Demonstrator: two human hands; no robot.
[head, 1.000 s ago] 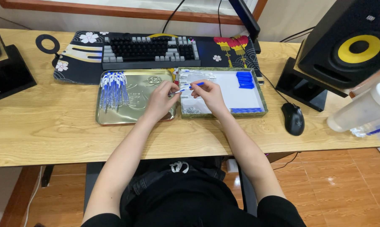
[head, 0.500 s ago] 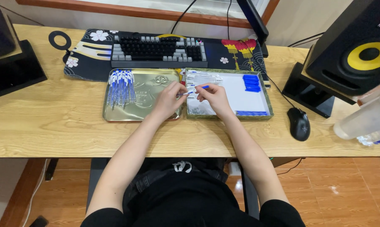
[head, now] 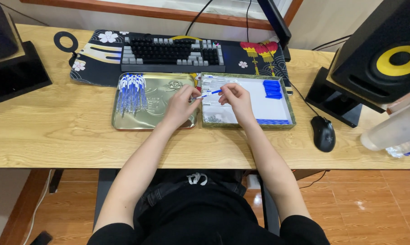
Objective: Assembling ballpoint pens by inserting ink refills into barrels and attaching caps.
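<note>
We see a broad light wooden desk (head: 55, 136) with a black studio speaker with a yellow cone (head: 386, 59) standing at its right end. Across the back lies a dark patterned desk mat with flowers and lanterns (head: 96, 59), and a black and grey keyboard (head: 171, 52) rests on it. In front of the keyboard sit two trays side by side: a gold-coloured metal tray (head: 141, 118) on the left and a green-rimmed box tray with a white floor (head: 277, 109) on the right. A black computer mouse (head: 323, 133) lies just right of the box tray. A bundle of blue and white pens (head: 131, 93) rests in the left part of the metal tray, and a stack of small blue caps (head: 272, 88) lies in the box tray's far right corner. Our left hand (head: 180, 106) and right hand (head: 235, 100) meet over the seam between the trays, both pinching a slim blue and white pen (head: 208, 94) held nearly level between their fingertips.
</note>
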